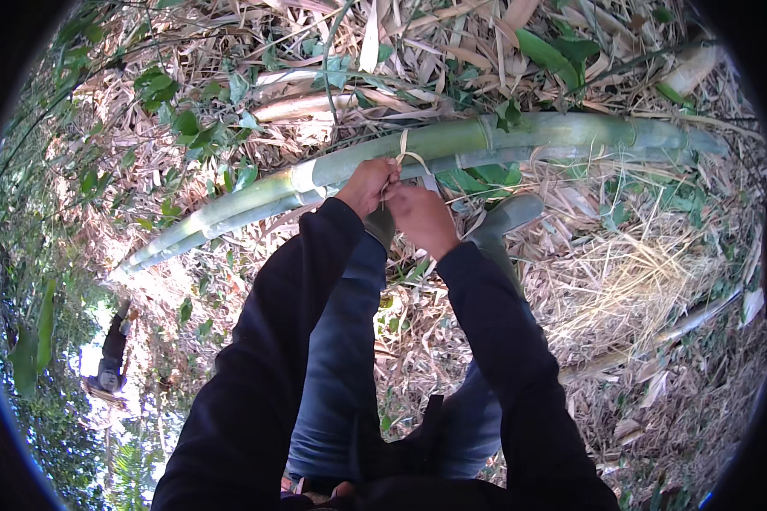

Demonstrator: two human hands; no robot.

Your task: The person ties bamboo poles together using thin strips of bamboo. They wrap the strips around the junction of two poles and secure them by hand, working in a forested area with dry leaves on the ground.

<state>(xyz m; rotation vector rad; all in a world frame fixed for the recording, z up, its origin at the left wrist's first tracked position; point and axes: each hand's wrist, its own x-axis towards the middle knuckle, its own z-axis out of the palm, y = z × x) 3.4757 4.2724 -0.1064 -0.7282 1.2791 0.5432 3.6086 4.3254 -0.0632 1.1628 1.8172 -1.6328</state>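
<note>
Dark sleeves [260, 324], then L hand [368, 187] & R hand [423, 220], both pinching a strip [415, 157] over bamboo [562, 129] on the ground [656, 443]: strip's prob. light, bendy, best held by its ends; bamboo's prob. stiff, heavy.

The ground [656, 451] is strewn with dry leaves [469, 57]; green bamboo poles [562, 129] lie side by side across it, from middle left to upper right of the frame; loose pale straw [635, 277] lies at right, a thin pole [675, 329] below it.
</note>
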